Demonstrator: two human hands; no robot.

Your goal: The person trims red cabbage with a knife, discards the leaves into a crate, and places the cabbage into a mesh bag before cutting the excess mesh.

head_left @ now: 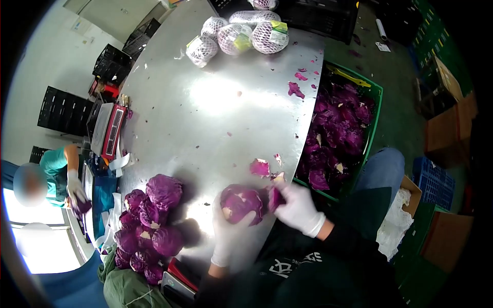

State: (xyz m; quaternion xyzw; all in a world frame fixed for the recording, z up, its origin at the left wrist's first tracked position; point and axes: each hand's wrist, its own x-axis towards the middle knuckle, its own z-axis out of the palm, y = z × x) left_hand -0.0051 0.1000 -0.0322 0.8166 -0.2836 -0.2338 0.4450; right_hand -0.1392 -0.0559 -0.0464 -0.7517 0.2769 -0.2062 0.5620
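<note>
White gloves cover both my hands. My left hand is wrapped round a red cabbage held over the metal table. Beside the cabbage's right side, my right hand pinches a purple cabbage leaf between its fingers. Just beyond lie torn leaf scraps on the table. To the left sits a pile of red cabbages. A green crate full of purple outer leaves stands below the table's right edge, close to my right hand.
Several net-wrapped cabbages rest at the table's far end near a black crate. A red scale stands along the left edge. Across from it, a gloved co-worker holds something purple. Cardboard boxes and a blue crate are at right.
</note>
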